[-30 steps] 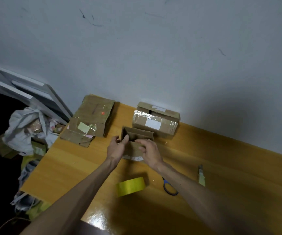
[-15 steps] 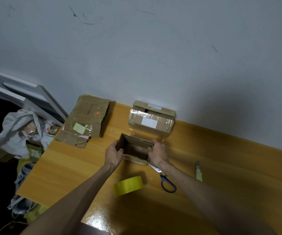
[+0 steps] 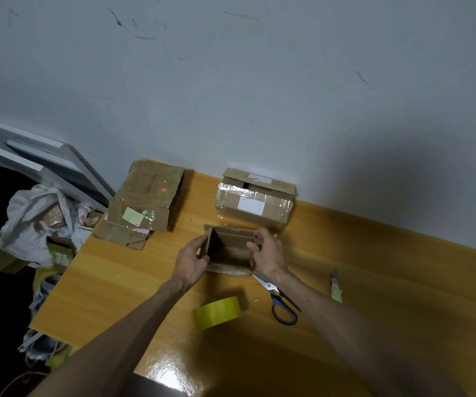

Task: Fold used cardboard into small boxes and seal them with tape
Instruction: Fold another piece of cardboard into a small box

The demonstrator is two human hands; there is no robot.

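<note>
The box was held up-turned and open between both hands, resting on the table about midway along its depth. The left hand was curled round the box's left end, and the right hand was bent round its right end, so both grips were closed on cardboard.

To the right of the grip, a wide bare stretch of tabletop was left free as far as the table's right edge. To the left, a narrower strip of bare wood was seen before the left edge, past which the floor dropped away. On the near side, room was left between the two forearms.

Just beyond the grip a taped box was set against the wall, with only a narrow gap to the held box's far side. Beyond and to the left, flattened cardboard was laid across the table's left edge and hung over it. Scissors were laid just beside the right wrist, blades pointed toward the box's near right corner; whether they touched it could not be told. A knife was laid farther right, well apart. A tape roll was placed on the near side, between the forearms. Off the left edge, a bag and leaning boards were seen.
</note>
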